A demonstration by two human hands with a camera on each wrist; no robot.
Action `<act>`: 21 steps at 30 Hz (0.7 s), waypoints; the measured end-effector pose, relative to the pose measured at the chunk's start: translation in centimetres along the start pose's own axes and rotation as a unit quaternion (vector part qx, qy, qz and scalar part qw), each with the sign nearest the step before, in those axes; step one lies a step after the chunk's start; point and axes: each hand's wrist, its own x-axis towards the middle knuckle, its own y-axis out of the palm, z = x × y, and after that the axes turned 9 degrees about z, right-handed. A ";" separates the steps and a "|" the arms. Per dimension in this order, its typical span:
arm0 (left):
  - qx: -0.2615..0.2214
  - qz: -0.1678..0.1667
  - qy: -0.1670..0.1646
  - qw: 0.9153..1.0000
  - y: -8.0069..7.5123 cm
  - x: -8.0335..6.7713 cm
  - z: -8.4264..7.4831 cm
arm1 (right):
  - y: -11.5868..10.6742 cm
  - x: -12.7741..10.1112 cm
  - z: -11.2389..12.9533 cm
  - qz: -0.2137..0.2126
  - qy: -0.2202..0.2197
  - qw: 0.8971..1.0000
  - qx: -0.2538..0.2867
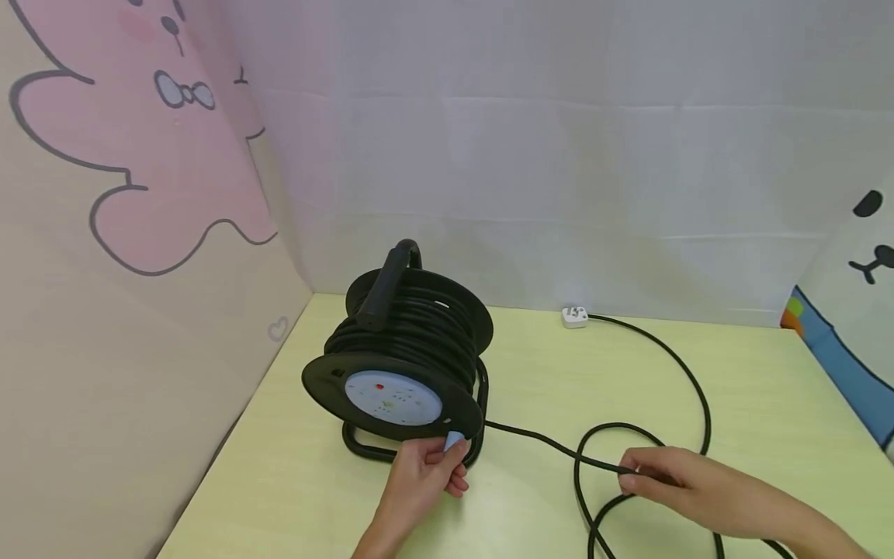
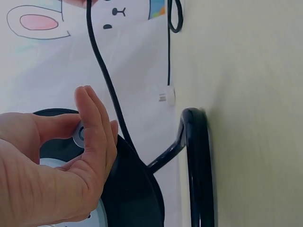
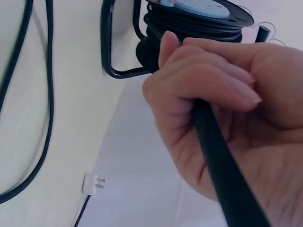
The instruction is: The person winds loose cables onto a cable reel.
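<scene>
A black cable reel (image 1: 408,334) stands on its tube frame on the pale yellow table (image 1: 531,373), its white socket face (image 1: 393,397) turned toward me. My left hand (image 1: 450,454) pinches the light blue knob (image 1: 454,441) at the flange's lower right edge; in the left wrist view, thumb and fingers of that hand (image 2: 90,142) close on the knob (image 2: 78,135). My right hand (image 1: 632,477) grips the black cable (image 1: 545,442) where it runs off the reel. The right wrist view shows its fingers (image 3: 208,80) curled round the cable (image 3: 222,165).
Loose cable loops over the right half of the table and ends in a white plug (image 1: 574,316) lying by the back wall. Printed cartoon panels close in the left and right sides, a white sheet the back. The reel's carry handle (image 1: 384,287) points up.
</scene>
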 end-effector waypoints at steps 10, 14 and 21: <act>0.006 -0.005 -0.004 1.000 -0.2 0.1 0.6 | 0.7 1.4 -2.3 0.038 -0.020 0.995 0.095; 0.005 -0.010 -0.007 1.000 -0.3 0.1 0.7 | 1.6 2.6 -3.2 0.046 -0.003 0.992 0.117; -0.002 -0.016 -0.010 1.000 -0.3 0.0 0.8 | 2.3 3.8 -3.9 0.074 0.038 0.988 0.130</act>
